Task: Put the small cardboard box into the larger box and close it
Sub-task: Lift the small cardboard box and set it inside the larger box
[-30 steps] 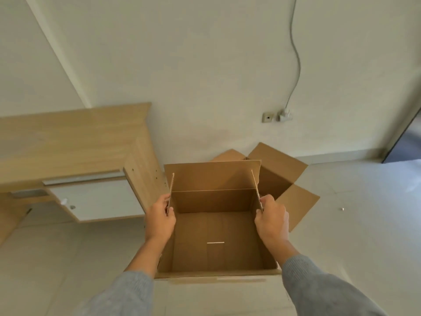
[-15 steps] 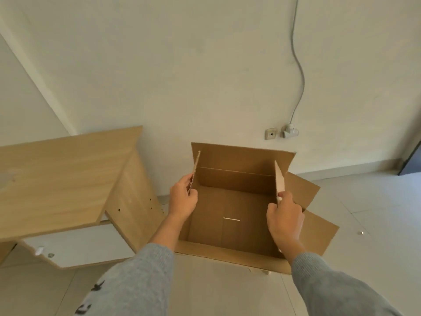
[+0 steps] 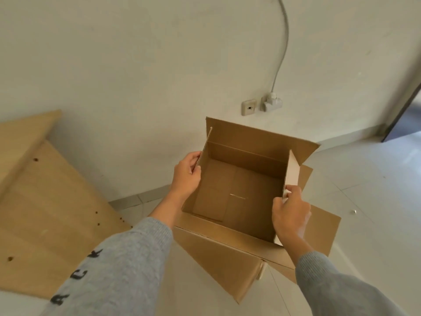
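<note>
I hold an open, empty brown cardboard box [image 3: 239, 179] above the floor by its two upright side flaps. My left hand [image 3: 185, 176] pinches the left flap and my right hand [image 3: 290, 213] pinches the right flap. The box's front flap [image 3: 216, 258] hangs down toward me. Behind and below it on the right, the spread flaps of a second cardboard box [image 3: 323, 231] show on the floor. The rest of that box is hidden by the one I hold.
A light wooden desk [image 3: 45, 201] stands at the left, close to my left sleeve. The white wall behind carries a socket [image 3: 248, 107] and a plug [image 3: 271, 102] with a cable running up. A dark doorway [image 3: 407, 119] is far right. A small object [image 3: 353, 211] lies on the tiles.
The held box has moved right and away from the desk, turning slightly, and now covers most of the second box. Both hands keep their hold on the side flaps.
</note>
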